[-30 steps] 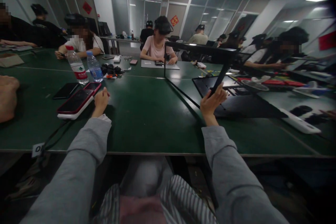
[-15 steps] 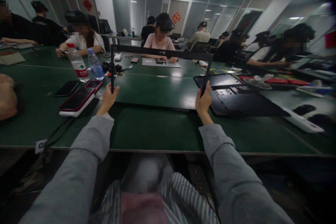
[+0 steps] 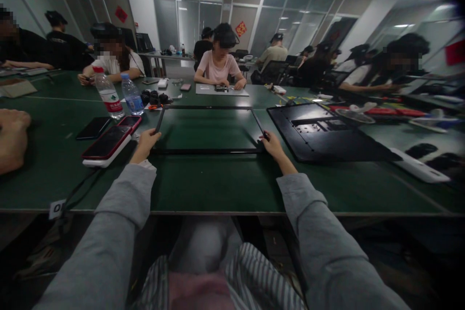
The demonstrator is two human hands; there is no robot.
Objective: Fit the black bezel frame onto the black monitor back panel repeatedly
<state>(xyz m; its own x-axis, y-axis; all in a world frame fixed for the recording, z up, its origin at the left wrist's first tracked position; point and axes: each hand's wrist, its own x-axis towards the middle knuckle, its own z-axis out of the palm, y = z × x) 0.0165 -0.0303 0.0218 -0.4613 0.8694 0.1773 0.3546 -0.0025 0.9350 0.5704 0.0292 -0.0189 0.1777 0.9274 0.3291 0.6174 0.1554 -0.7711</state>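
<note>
A thin black rectangular frame lies nearly flat, low over the green table in front of me. My left hand is closed round its left side. On the opposite side, my right hand grips the frame with fingers pressed together. Green tabletop shows through its opening. Just right of the frame is a large black panel with cut-outs and small fittings, touched by neither hand.
Left of the frame stand a red-capped bottle and a blue-capped bottle, with a red-edged phone and a black phone. A white power strip lies right. Another person's hand rests far left. Across sits a person in pink.
The frame's far edge has tilted down and away, from raised upright to nearly flat. Both hands have stayed on its sides, the right one shifting slightly left.
</note>
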